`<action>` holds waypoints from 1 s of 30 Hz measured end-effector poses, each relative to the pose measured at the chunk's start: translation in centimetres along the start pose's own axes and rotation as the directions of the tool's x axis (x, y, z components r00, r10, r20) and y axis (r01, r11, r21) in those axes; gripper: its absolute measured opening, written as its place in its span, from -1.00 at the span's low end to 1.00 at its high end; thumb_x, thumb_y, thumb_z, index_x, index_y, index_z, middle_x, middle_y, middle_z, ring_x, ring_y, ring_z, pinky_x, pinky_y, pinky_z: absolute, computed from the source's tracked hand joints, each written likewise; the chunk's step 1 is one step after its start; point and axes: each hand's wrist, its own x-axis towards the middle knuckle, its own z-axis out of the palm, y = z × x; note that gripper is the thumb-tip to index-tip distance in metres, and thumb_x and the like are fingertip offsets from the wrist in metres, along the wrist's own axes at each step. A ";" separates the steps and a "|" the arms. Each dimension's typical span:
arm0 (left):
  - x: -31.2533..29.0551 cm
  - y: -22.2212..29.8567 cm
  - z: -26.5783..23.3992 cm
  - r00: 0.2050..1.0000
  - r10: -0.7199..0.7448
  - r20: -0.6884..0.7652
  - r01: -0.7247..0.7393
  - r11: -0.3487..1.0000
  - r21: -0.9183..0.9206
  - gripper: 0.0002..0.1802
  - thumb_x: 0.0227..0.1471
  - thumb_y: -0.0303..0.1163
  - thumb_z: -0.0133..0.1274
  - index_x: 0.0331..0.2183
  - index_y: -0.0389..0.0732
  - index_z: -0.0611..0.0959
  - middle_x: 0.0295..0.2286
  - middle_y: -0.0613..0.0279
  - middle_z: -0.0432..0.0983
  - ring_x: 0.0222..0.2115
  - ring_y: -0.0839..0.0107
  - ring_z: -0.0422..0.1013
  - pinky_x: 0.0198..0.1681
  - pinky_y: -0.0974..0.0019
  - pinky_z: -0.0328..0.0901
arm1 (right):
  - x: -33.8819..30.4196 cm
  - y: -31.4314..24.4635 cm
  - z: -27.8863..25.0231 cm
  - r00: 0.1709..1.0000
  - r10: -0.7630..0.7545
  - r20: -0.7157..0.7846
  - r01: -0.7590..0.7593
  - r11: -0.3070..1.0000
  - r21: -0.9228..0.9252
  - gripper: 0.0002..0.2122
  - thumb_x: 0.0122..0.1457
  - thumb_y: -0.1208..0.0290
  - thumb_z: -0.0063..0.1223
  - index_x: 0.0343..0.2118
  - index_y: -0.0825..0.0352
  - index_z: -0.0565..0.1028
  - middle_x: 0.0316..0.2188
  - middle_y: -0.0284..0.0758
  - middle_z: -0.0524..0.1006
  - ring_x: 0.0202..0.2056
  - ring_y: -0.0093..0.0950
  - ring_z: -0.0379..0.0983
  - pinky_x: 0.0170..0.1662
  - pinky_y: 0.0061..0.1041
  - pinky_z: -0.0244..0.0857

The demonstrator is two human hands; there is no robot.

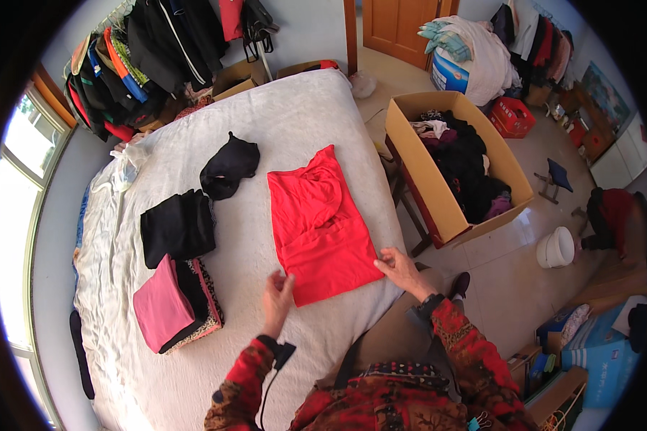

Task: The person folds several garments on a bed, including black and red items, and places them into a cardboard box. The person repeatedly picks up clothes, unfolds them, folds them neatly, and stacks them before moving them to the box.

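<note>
A red stretchy garment (327, 258) lies flat on the bed, its lower part folded up in a smooth band and its upper part loosely rumpled. At its lower left edge is my left hand (277, 298), fingers slightly bent and apart. By its lower right edge, my right hand (404, 273) has thumb and forefinger apart, with the thumb at the cloth's border. Neither hand visibly grips the cloth. Left of the garment lie a black bra (230, 167), a folded black garment (178, 228) and a stack of folded clothes with a pink piece (164, 305) on top.
The bed has a pale cover (295, 108). Right of it stands a large open cardboard box (507, 161) holding dark clothes (464, 158). A white bucket (556, 248) and a small stool (553, 179) are on the floor. Hanging clothes (165, 43) line the far wall.
</note>
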 end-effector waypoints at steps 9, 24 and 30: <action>-1.0 2.3 0.8 0.878 -0.301 0.373 0.416 0.864 -0.284 -0.50 0.00 -0.21 0.22 -0.17 -0.46 0.57 -0.34 0.13 0.59 -0.39 0.45 0.49 -0.28 0.37 0.37 | -1.1 -3.4 0.5 0.944 0.188 0.273 -0.282 0.888 0.364 -0.76 0.16 0.36 0.11 -0.25 0.45 0.41 -0.43 -0.27 0.54 -0.54 -0.57 0.51 -0.47 -0.59 0.39; -4.7 5.1 -4.0 0.672 -0.326 0.665 0.736 0.395 -0.550 -0.68 0.21 -0.10 -0.09 -0.21 -0.14 0.53 -0.44 0.25 0.56 -0.48 0.41 0.48 -0.35 0.35 0.38 | -4.5 -8.0 -4.6 0.820 0.118 0.560 -0.473 0.692 0.546 -0.73 0.20 0.26 0.09 -0.22 0.40 0.48 -0.42 -0.33 0.55 -0.48 -0.57 0.51 -0.43 -0.58 0.43; 7.5 8.0 -1.8 0.935 -0.128 0.331 0.335 0.627 -0.703 -0.49 0.24 0.01 -0.18 -0.07 -0.23 0.53 -0.26 0.11 0.56 -0.21 0.34 0.47 -0.14 0.29 0.35 | 7.8 -11.4 -2.0 0.982 -0.017 0.189 -0.125 0.689 0.714 -0.67 0.23 0.17 0.03 -0.17 0.39 0.47 -0.35 -0.31 0.56 -0.39 -0.56 0.53 -0.37 -0.58 0.44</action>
